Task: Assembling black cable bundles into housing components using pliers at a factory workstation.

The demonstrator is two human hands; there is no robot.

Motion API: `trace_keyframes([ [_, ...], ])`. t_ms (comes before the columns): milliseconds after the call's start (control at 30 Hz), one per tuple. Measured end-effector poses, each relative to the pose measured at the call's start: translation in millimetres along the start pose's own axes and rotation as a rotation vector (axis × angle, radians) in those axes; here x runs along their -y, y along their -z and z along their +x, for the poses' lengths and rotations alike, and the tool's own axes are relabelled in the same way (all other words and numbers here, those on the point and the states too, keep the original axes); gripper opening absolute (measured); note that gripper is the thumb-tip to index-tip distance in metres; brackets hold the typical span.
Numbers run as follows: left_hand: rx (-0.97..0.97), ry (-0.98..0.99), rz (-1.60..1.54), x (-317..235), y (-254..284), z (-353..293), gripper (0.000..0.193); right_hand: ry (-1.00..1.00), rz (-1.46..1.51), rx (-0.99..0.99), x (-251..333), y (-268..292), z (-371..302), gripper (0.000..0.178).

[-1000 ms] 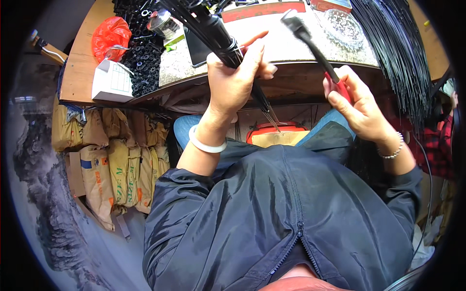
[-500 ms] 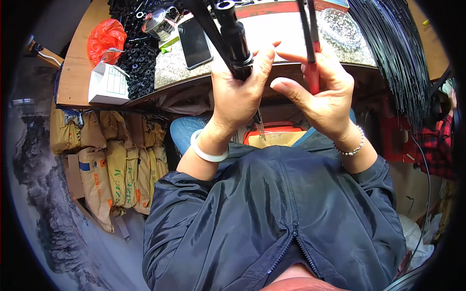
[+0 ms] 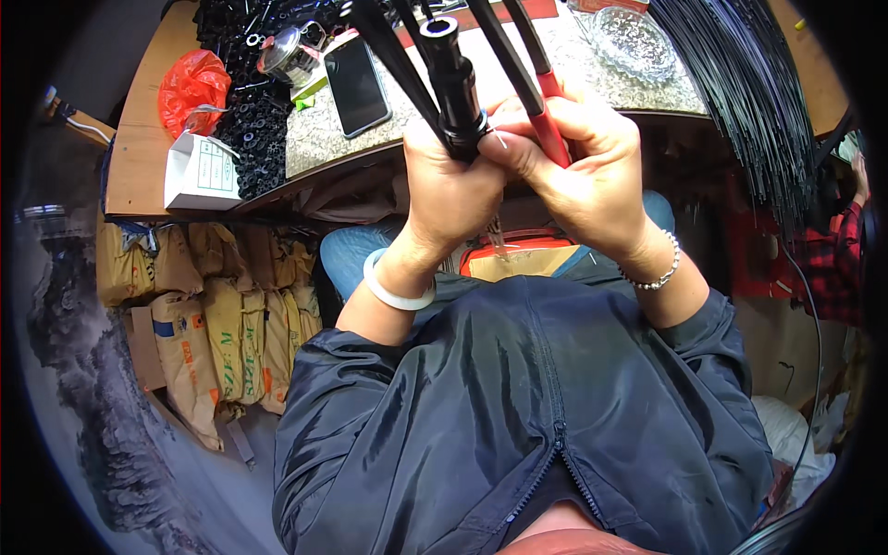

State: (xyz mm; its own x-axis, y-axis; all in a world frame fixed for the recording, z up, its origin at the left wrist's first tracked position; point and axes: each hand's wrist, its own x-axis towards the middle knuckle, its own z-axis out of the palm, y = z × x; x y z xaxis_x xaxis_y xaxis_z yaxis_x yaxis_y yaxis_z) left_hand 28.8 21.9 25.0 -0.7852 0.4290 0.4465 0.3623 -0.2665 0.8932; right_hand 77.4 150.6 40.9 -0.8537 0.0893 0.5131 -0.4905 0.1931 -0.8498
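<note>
In my left hand (image 3: 453,190), closed round it, is a black umbrella frame (image 3: 455,88): a hollow ringed tube with long black ribs (image 3: 393,60) beside it. My right hand (image 3: 597,176) is closed too. It holds a two-armed tool with red grips (image 3: 551,139) and long black arms, like pliers; its far end lies outside the picture. The right thumb and fingertips press together at the tube's lower end, against the left hand. A thin, pale wire-like bit (image 3: 500,140) shows at that thumb tip.
Behind my hands is a speckled work mat (image 3: 324,143) with a phone (image 3: 357,88) and a glass dish (image 3: 634,44). Small black parts (image 3: 264,139), a white box (image 3: 202,174) and a red bag (image 3: 194,92) lie left. Long black rods (image 3: 740,92) hang over the right edge.
My right hand has come left and closed in on the left hand at the tube's lower end. The red-gripped tool has swung left with it and tilted.
</note>
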Motion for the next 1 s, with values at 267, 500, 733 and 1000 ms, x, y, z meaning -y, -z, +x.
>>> trace_keyframes([
  [267,-0.121,-0.019,-0.010,3.9,-2.0,-3.4,0.015,0.181,-0.231,-0.049,5.9,3.0,3.3,0.020],
  [500,-0.263,0.180,-0.015,-12.4,11.2,10.6,0.017,0.170,-0.460,0.091,12.3,46.0,-2.6,0.022],
  [733,-0.266,0.177,-0.018,-7.3,21.8,10.4,0.019,0.428,-1.043,0.178,28.4,65.4,-3.2,0.022],
  [1000,-0.214,0.145,0.078,-4.4,18.1,13.6,0.025,0.567,-1.220,0.154,34.5,69.5,-0.1,0.021],
])
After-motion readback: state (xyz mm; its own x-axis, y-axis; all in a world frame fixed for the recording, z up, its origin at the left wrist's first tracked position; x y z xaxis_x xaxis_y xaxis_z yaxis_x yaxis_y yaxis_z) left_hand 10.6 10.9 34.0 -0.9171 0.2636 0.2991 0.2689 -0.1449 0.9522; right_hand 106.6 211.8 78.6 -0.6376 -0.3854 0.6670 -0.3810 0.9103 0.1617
